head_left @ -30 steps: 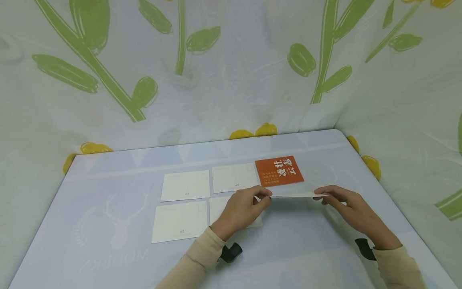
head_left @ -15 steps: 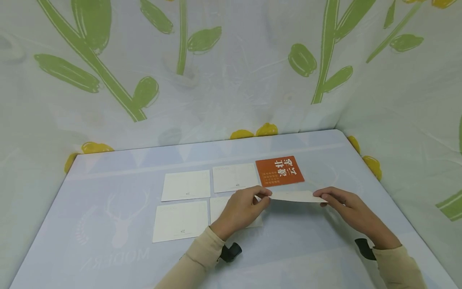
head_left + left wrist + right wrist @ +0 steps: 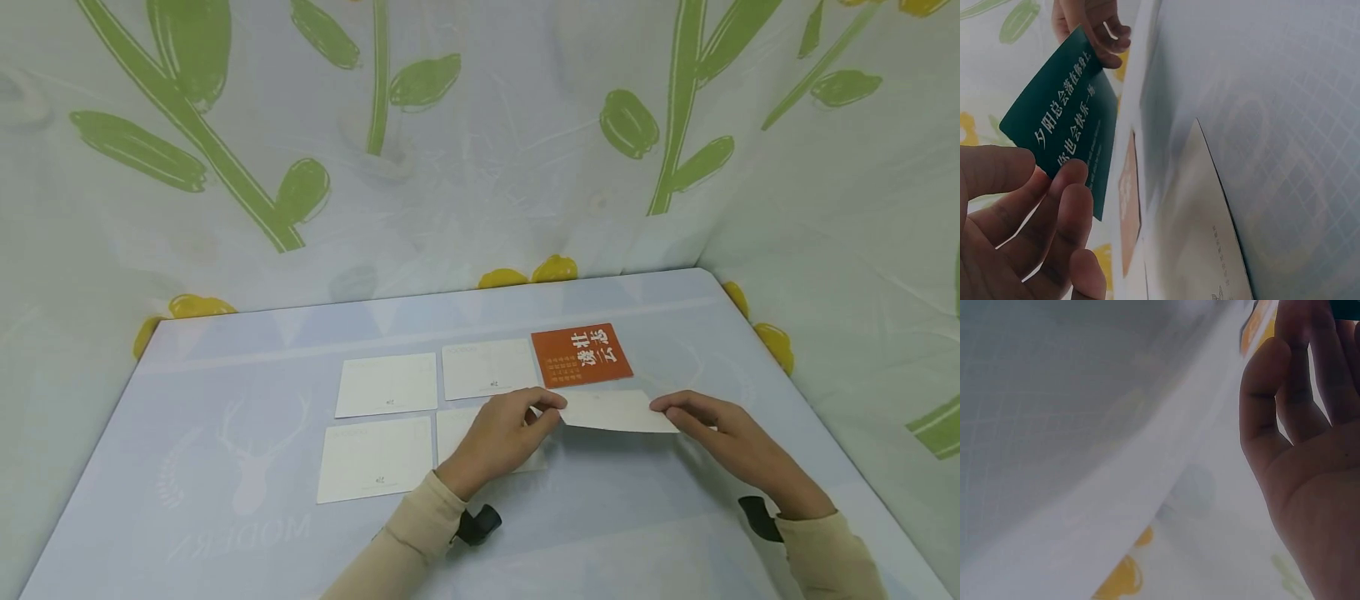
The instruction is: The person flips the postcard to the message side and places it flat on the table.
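Held above the table between both hands is a postcard [image 3: 611,412], its pale back showing in the head view. In the left wrist view the postcard's underside [image 3: 1072,119] is dark green with white Chinese lettering. My left hand [image 3: 502,433] pinches its left edge between thumb and fingers. My right hand [image 3: 731,442] pinches the opposite edge; in the right wrist view only a green corner [image 3: 1346,309] shows by the fingers. Just beyond the held card lies an orange-red card [image 3: 582,356] with white lettering. Below my left hand a white card [image 3: 455,425] is partly covered.
Three other white cards lie face down to the left: a back left card [image 3: 386,385], a back middle card [image 3: 489,368] and a front left card [image 3: 377,460]. The pale table [image 3: 225,517] meets a flower-patterned cloth [image 3: 480,167] at its back and sides.
The held postcard has tilted from nearly edge-on, so more of its pale back faces the head camera. Both hands keep their hold with little movement. The cards on the table lie as before.
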`<state>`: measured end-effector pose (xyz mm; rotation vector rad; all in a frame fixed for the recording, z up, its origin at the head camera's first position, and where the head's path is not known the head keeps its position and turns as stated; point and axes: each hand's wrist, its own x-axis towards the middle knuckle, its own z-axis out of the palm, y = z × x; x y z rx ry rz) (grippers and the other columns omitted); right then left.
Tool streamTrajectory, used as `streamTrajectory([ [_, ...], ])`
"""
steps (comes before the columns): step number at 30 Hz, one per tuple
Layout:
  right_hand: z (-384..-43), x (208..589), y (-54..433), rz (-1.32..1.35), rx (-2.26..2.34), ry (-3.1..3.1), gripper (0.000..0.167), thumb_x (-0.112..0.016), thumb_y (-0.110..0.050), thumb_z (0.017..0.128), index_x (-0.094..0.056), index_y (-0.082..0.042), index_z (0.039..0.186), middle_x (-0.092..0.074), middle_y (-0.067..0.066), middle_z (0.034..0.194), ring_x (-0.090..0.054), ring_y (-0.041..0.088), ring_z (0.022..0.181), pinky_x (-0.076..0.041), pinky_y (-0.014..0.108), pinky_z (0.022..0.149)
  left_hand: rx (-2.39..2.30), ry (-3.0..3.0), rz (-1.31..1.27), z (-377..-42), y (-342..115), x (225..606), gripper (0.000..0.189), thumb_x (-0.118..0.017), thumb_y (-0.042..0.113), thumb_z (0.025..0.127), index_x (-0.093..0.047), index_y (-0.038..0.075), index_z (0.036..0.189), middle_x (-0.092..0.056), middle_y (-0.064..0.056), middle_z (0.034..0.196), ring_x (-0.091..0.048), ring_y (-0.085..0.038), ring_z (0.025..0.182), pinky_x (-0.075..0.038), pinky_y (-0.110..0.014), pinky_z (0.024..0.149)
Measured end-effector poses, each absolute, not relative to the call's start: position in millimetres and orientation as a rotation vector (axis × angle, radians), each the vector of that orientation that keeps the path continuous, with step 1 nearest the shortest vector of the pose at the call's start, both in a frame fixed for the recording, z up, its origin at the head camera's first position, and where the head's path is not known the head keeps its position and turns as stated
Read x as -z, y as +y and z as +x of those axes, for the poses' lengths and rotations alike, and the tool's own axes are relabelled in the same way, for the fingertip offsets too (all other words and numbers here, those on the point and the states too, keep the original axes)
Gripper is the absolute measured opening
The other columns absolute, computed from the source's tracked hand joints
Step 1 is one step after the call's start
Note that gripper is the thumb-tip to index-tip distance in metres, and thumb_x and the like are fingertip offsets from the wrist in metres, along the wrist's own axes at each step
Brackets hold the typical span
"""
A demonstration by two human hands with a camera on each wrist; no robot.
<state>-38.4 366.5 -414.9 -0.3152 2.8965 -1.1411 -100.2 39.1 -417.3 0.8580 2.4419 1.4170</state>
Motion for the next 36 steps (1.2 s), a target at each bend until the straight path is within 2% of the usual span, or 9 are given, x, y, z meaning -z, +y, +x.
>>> streamTrajectory([
  [8, -38.1, 414.5, 364.6, -0.276, 1.1, 2.912, 0.022, -0.057, -0.021, 0.106, -0.068, -0.024, 0.124, -0.066, -0.001, 0.128, -0.059, 0.001, 0.107, -0.051, 0.025, 0.083, -1.424, 2.427, 0.86, -99.0, 39.4, 418.3, 0.021, -0.059, 0.02, 0.102, -0.074, 0.017, 0.117, -0.069, 0.014, 0.098, -0.06, -0.005, 0.082, -0.05, -0.023, 0.068],
  [27, -37.6, 415.4, 363.4, -0.281, 1.077, 2.933, 0.024, -0.059, -0.022, 0.104, -0.068, -0.021, 0.126, -0.066, 0.0, 0.128, -0.059, 0.0, 0.105, -0.052, 0.025, 0.081, -1.398, 2.411, 0.893, -97.6, 39.9, 419.9, 0.023, -0.06, 0.018, 0.101, -0.073, 0.015, 0.119, -0.071, 0.01, 0.108, -0.06, -0.003, 0.085, -0.051, -0.021, 0.072],
  [36, -37.4, 418.3, 364.5, -0.28, 1.087, 2.914, 0.024, -0.059, -0.022, 0.104, -0.068, -0.021, 0.126, -0.067, -0.002, 0.127, -0.06, 0.0, 0.105, -0.052, 0.025, 0.081, -1.382, 2.403, 0.905, -97.2, 40.1, 422.1, 0.024, -0.059, 0.016, 0.101, -0.072, 0.015, 0.12, -0.07, 0.011, 0.108, -0.06, -0.001, 0.084, -0.051, -0.02, 0.071],
])
